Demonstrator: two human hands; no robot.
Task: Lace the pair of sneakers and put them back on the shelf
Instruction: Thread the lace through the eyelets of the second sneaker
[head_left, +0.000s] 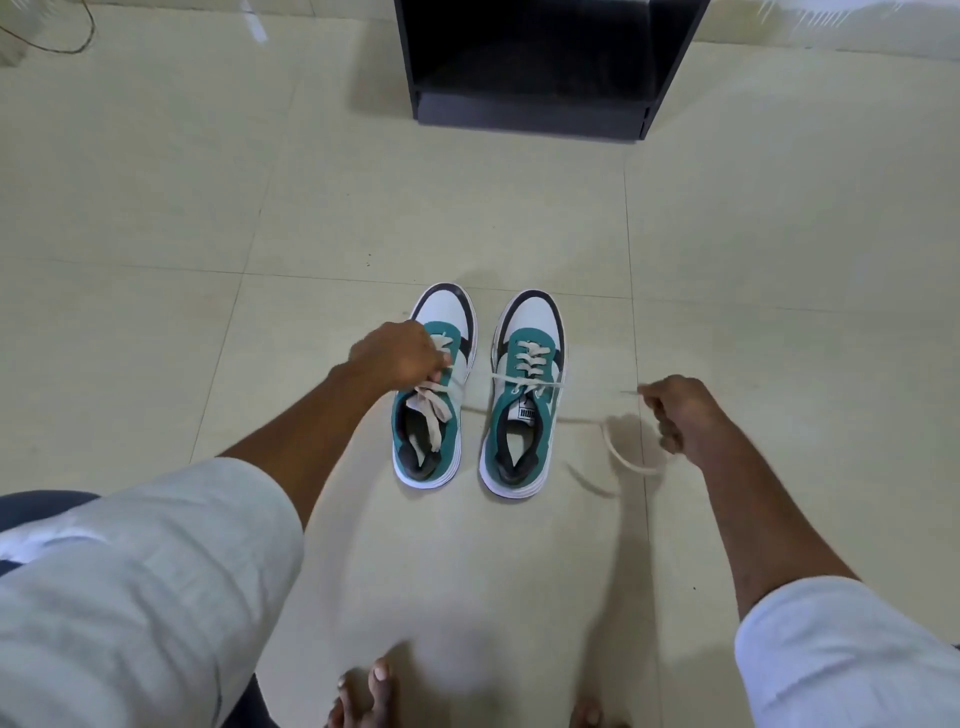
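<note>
Head view looks down on a pair of teal and white sneakers standing side by side on the tiled floor (208, 208), toes pointing away from the person toward a dark shelf (535, 111) farther ahead.

The left hand (397, 358) sits on the left sneaker (434, 395), its grip pinched shut on that shoe's lace (431, 415), whose loose flat ends lie just below the hand, draped into the shoe's opening. The right sneaker (527, 395) stands just to the inner side of that hand. Its lace is threaded through most of the eyelets, and one strand (524, 383) runs taut sideways across its top.

The right hand (680, 413) is out to the outer side of the right sneaker, off the shoe, grip closed on the lace end (631, 462), which curls in a blurred loop below it.

The thing that matters next, I would say, is that line from right hand to shoe: the lace stretches crosswise, square to the sneaker's long toe-to-heel axis, so the pull goes sideways and away. The right hand is nearer that shoe's free end; the left is busy with its own.
</note>
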